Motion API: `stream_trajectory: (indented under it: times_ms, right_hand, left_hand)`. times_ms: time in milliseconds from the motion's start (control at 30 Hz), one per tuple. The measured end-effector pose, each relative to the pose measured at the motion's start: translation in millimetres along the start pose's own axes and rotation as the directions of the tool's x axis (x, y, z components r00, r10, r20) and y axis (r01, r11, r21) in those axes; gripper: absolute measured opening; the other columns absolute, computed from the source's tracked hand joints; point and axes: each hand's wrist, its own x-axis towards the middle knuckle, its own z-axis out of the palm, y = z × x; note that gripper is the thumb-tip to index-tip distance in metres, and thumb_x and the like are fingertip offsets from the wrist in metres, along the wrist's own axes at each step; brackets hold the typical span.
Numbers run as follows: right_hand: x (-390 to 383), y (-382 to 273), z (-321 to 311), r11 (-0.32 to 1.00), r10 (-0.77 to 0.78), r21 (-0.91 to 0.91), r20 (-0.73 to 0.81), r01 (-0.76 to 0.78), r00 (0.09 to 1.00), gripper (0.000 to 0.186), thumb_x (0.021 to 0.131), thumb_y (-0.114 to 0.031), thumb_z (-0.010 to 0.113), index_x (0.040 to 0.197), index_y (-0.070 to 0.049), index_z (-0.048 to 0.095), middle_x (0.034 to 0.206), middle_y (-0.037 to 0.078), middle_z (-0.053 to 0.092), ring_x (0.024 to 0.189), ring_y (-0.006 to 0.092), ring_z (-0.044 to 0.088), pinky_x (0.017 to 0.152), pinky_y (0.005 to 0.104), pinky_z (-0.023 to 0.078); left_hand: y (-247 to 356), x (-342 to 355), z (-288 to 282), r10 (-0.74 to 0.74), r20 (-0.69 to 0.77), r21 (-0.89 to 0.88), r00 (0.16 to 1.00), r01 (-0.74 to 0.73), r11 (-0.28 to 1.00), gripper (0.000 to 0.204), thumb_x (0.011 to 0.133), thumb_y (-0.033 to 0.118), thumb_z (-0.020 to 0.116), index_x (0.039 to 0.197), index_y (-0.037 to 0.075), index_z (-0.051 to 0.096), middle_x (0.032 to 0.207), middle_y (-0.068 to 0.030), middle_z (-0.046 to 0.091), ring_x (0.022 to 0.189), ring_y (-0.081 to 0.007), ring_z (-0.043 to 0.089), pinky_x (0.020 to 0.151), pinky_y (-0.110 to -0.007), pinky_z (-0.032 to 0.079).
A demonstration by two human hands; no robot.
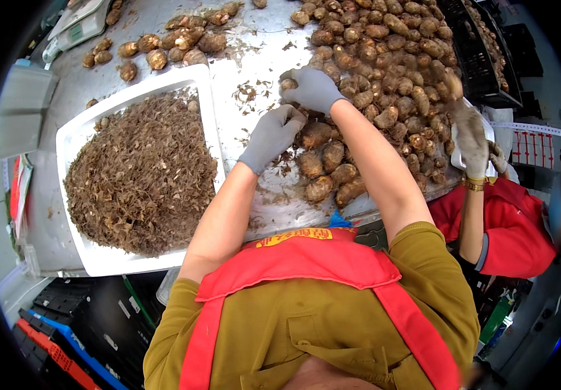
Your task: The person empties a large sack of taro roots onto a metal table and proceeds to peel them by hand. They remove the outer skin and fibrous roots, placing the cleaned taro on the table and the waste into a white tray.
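Note:
Both my hands wear grey gloves and work close together at the left edge of a large pile of brown taro corms point(384, 71). My right hand point(314, 88) is closed around a small taro corm point(288, 84), whose rough end shows past the fingertips. Just nearer to me, my left hand point(270, 138) is curled, thumb and fingers closing on a brown taro corm, mostly covered by the glove. Several larger taro corms point(332, 156) lie beside and below my hands. Loose brown peel scraps point(251, 94) are scattered on the metal table point(270, 39).
A white tray point(205, 97) heaped with fibrous peelings stands left. More taro corms point(183, 39) and a scale point(79, 29) are farther back. At right, a co-worker's gloved hand point(472, 140) is beside the pile, near a black crate point(472, 58). Stacked crates point(92, 318) stand lower left.

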Motion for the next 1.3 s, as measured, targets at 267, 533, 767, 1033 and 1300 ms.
stream_trajectory:
  times_ms: [267,533,767,1033,1300]
  right_hand:
    - [-32,15,-10,-0.071,-0.203,0.992,-0.115,0.103,0.972,0.053,0.096,-0.020,0.063,0.137,0.004,0.040,0.115,0.010,0.060,0.104,0.0195,0.060,0.100,0.0407,0.049]
    - [-64,-7,5,0.271,0.026,0.956,-0.119,0.107,0.993,0.042,0.091,-0.023,0.067,0.121,0.003,0.054,0.107,0.009,0.065,0.099,0.0169,0.062,0.088,0.0304,0.050]
    - [-80,-11,-6,0.731,-0.002,0.670,-0.187,0.129,0.982,0.042,0.088,-0.023,0.068,0.119,0.004,0.061,0.105,0.008,0.067,0.092,0.0145,0.062,0.084,0.0281,0.050]
    - [-69,-2,12,0.268,0.262,0.952,-0.220,0.148,0.939,0.042,0.092,-0.025,0.068,0.119,0.004,0.058,0.102,0.012,0.065,0.091,0.0148,0.063,0.079,0.0292,0.053]
    - [-73,-11,3,0.175,0.195,0.978,-0.146,0.112,0.970,0.046,0.091,-0.021,0.067,0.127,0.006,0.055,0.105,0.010,0.066,0.095,0.0160,0.064,0.082,0.0288,0.053]
  left_hand:
    - [15,-2,-4,-0.039,-0.230,-0.033,0.972,0.033,0.999,0.029,0.090,0.028,0.063,0.098,0.001,0.066,0.085,-0.0145,0.069,0.078,-0.0261,0.066,0.074,-0.036,0.050]
    - [4,-2,-1,0.208,-0.337,0.186,0.918,-0.152,0.971,0.027,0.092,0.027,0.059,0.095,0.000,0.060,0.078,-0.0179,0.064,0.071,-0.0267,0.063,0.068,-0.039,0.049]
    - [13,-6,-1,0.096,-0.095,-0.084,0.991,-0.104,0.991,0.024,0.089,0.022,0.056,0.087,-0.001,0.063,0.068,-0.0171,0.059,0.063,-0.0253,0.057,0.064,-0.038,0.047]
    - [25,-14,3,0.127,0.203,0.134,0.971,-0.156,0.979,0.023,0.085,0.022,0.060,0.089,0.000,0.066,0.075,-0.0136,0.065,0.069,-0.0211,0.062,0.067,-0.036,0.050]
    - [24,-4,-7,0.089,-0.309,-0.195,0.947,-0.154,0.969,0.024,0.088,0.014,0.066,0.108,0.001,0.067,0.096,-0.0095,0.070,0.085,-0.0141,0.063,0.079,-0.027,0.050]
